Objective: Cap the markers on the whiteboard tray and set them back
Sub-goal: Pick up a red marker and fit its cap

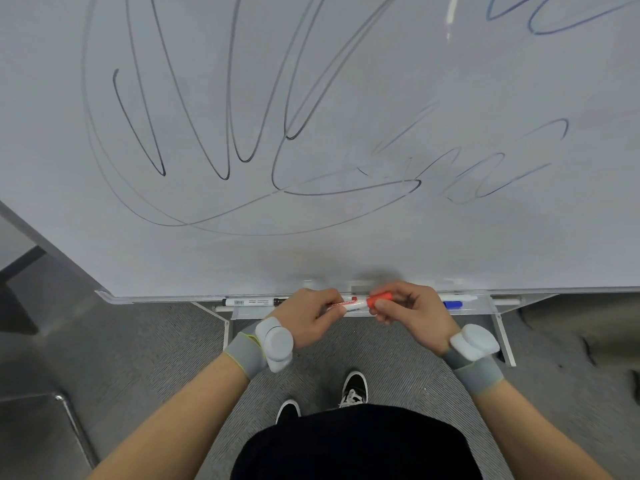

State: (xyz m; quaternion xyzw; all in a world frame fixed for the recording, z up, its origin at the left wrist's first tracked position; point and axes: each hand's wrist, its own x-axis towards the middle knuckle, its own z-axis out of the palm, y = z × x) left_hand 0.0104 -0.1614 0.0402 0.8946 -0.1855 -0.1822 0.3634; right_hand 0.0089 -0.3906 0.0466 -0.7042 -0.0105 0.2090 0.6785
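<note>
A red whiteboard marker (349, 304) with a white barrel lies level between both hands, just in front of the clear tray (485, 306). My left hand (310, 315) grips the barrel's left end. My right hand (414, 311) pinches the red cap (379, 300) at the marker's right end; the cap touches the barrel, and I cannot tell if it is fully seated. A black marker (251, 302) rests on the tray to the left, and a blue marker (453, 304) rests on it to the right, partly hidden by my right hand.
The whiteboard (311, 133) fills the upper view, covered in black and blue scribbles. Its stand legs (504, 337) reach toward me on both sides. Grey carpet and my shoes (353, 389) lie below. Dark furniture stands at the left edge.
</note>
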